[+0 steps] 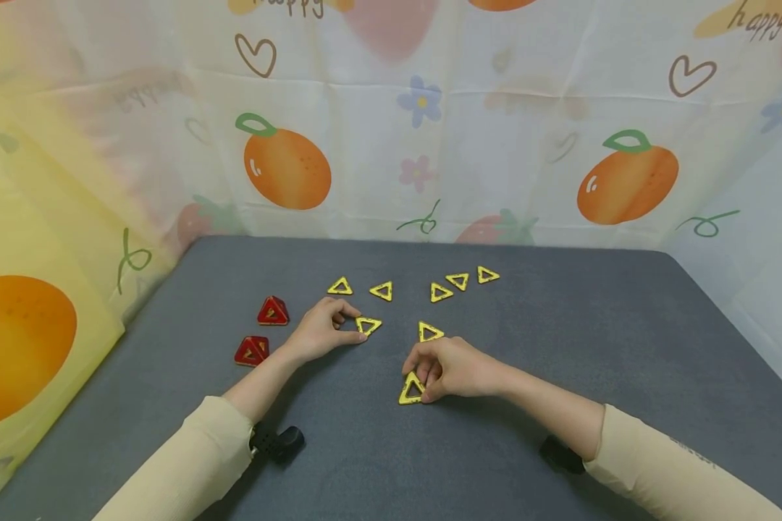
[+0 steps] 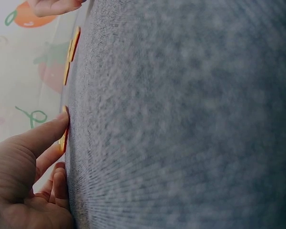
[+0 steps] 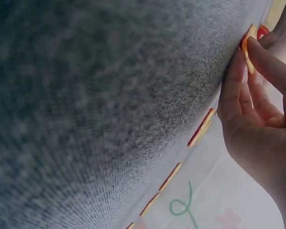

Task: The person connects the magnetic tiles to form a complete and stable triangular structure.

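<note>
Flat yellow triangle frames with hollow middles lie on the dark grey table. My left hand pinches one yellow triangle frame between thumb and index finger, low at the tabletop; its thin edge shows in the left wrist view. Nearer to me, my right hand holds another triangle frame by its right side, point upward. The right wrist view shows thumb and fingertips on this piece, which has a red edge. Just beyond the right hand lies a loose yellow triangle.
Two red pyramids with gold marks stand left of and beside the left forearm. Farther back, several yellow triangles lie in a loose row across the table. A printed cloth hangs behind the table.
</note>
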Tool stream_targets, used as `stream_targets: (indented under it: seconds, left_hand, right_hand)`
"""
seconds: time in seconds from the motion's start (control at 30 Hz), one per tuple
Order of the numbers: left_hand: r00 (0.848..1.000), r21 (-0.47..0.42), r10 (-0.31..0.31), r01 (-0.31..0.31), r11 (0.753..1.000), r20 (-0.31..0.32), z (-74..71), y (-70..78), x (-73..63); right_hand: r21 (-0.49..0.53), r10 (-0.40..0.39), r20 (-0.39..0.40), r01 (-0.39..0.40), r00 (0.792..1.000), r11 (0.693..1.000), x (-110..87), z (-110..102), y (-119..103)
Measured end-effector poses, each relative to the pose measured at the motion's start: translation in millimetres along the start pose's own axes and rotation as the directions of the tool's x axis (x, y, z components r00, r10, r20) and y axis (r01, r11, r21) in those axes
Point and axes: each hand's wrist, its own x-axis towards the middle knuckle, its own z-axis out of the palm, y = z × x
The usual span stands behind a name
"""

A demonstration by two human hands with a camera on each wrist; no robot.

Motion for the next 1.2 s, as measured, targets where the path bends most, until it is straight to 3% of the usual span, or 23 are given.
stream_targets:
  seconds: [0.67, 1.2]
  left_hand:
    - [1.0, -0.008, 0.002, -0.002, 1.0, 0.002, -0.6, 3.5, -0.2]
    - [1.0, -0.016, 0.003, -0.003, 1.0, 0.003, -0.7, 2.0, -1.4]
  right_hand:
    - [-0.057, 0.014, -0.015, -0.015, 1.0, 0.998, -1.0, 0.4, 0.9]
    - [-0.023, 0.014, 0.002, -0.014, 1.0, 1.0, -2.1, -2.3, 6.5]
